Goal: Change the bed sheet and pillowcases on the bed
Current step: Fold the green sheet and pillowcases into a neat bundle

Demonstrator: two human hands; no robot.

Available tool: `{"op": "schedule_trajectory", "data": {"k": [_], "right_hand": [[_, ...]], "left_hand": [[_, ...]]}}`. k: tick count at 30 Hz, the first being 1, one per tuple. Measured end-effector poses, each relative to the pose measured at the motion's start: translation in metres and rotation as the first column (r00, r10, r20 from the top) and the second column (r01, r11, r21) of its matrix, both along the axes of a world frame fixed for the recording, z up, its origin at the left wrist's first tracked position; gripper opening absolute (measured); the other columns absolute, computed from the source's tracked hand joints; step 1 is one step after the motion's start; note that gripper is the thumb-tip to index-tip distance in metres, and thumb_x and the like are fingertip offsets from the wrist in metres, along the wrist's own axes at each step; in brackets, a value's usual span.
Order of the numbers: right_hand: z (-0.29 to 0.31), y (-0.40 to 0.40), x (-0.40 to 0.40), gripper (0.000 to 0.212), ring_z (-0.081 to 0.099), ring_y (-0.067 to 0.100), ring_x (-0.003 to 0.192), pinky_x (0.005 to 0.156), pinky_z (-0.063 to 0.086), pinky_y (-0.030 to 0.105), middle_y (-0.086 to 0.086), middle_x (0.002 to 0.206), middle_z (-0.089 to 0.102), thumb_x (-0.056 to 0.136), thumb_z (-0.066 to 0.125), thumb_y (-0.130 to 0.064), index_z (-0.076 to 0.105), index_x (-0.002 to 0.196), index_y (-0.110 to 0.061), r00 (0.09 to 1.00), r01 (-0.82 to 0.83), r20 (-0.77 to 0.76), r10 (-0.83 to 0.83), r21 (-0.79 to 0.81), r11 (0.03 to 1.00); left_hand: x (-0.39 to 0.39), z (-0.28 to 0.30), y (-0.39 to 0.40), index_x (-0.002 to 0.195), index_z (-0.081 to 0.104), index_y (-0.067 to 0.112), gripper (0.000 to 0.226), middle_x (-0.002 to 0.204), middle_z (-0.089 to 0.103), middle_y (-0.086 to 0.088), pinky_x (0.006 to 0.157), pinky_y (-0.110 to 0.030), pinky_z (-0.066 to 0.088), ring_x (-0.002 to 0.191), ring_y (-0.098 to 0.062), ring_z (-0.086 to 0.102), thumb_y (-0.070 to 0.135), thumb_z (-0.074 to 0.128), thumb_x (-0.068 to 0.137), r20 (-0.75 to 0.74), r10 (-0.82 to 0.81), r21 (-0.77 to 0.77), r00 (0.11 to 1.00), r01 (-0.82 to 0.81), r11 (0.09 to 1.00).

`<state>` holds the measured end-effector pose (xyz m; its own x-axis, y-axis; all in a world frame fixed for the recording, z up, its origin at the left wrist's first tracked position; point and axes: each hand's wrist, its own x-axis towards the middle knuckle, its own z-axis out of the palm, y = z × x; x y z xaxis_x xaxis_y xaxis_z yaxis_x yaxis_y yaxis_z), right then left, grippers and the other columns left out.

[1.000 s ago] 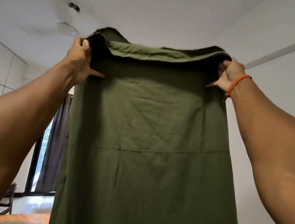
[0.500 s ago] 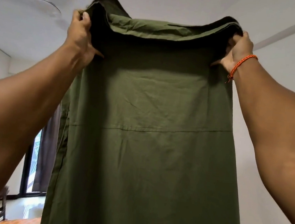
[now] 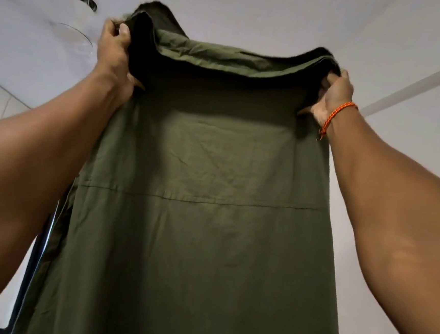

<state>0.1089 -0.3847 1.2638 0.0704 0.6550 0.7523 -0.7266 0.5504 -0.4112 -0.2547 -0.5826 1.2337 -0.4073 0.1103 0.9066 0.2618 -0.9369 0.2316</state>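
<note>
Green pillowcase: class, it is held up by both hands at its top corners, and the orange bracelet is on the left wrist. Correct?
Not quite. The head view shows the orange bracelet on the right wrist. Both the left hand and right hand do grip the green pillowcase at its top corners.

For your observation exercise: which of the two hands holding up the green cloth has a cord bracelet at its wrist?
The right hand, gripping the green cloth; an orange bracelet circles its wrist. The left hand has none.
</note>
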Motion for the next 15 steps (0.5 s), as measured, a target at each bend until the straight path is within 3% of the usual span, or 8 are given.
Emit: {"op": "schedule_trajectory", "data": {"k": [1, 3, 7, 11, 15], "right_hand": [[0.001, 0.013, -0.006, 0.043, 0.052, 0.034, 0.124, 0.097, 0.007, 0.092, 0.004, 0.129, 0.061, 0.105, 0.031, -0.008, 0.051, 0.137, -0.029, 1.0, -0.015, -0.002, 0.015, 0.004, 1.0], [0.004, 0.035, -0.017, 0.04, 0.054, 0.035, 0.122, 0.097, 0.009, 0.092, 0.007, 0.128, 0.062, 0.104, 0.031, -0.006, 0.057, 0.13, -0.024, 1.0, -0.029, 0.011, 0.029, 0.036, 0.999], [0.024, 0.066, -0.043, 0.037, 0.057, 0.033, 0.117, 0.101, 0.015, 0.089, 0.01, 0.127, 0.064, 0.104, 0.033, -0.008, 0.061, 0.125, -0.019, 0.999, -0.048, -0.01, 0.049, 0.088, 0.995], [0.052, 0.075, -0.077, 0.036, 0.062, 0.032, 0.111, 0.102, 0.036, 0.076, 0.013, 0.121, 0.069, 0.102, 0.035, -0.007, 0.06, 0.128, -0.014, 0.996, -0.041, -0.074, 0.054, 0.168, 0.985], [0.063, 0.094, -0.116, 0.035, 0.063, 0.032, 0.113, 0.09, 0.05, 0.059, 0.013, 0.119, 0.069, 0.103, 0.034, -0.005, 0.061, 0.121, -0.017, 0.99, -0.023, -0.128, 0.052, 0.218, 0.976]], "left_hand": [[-0.007, 0.003, 0.009, 0.108, 0.055, 0.029, 0.016, 0.118, 0.068, 0.0, 0.08, -0.084, 0.046, 0.119, -0.032, 0.067, 0.032, 0.039, 0.109, 0.005, 0.022, -0.005, 1.0, -0.022, 1.0], [-0.018, 0.006, 0.022, 0.105, 0.054, 0.03, 0.015, 0.114, 0.067, 0.003, 0.076, -0.087, 0.044, 0.115, -0.03, 0.066, 0.033, 0.039, 0.109, -0.009, 0.062, -0.021, 0.998, -0.062, 0.998], [-0.041, 0.02, 0.038, 0.106, 0.052, 0.031, 0.015, 0.12, 0.067, 0.002, 0.074, -0.084, 0.048, 0.12, -0.034, 0.065, 0.031, 0.037, 0.11, -0.052, 0.098, 0.011, 0.994, -0.097, 0.995], [-0.072, 0.042, 0.05, 0.119, 0.054, 0.026, 0.021, 0.138, 0.064, -0.01, 0.072, -0.076, 0.056, 0.121, -0.034, 0.066, 0.03, 0.035, 0.11, -0.089, 0.143, 0.087, 0.986, -0.135, 0.987], [-0.11, 0.066, 0.075, 0.114, 0.054, 0.026, 0.018, 0.131, 0.066, -0.01, 0.067, -0.083, 0.05, 0.117, -0.035, 0.068, 0.03, 0.036, 0.11, -0.075, 0.16, 0.118, 0.984, -0.151, 0.981]]}}
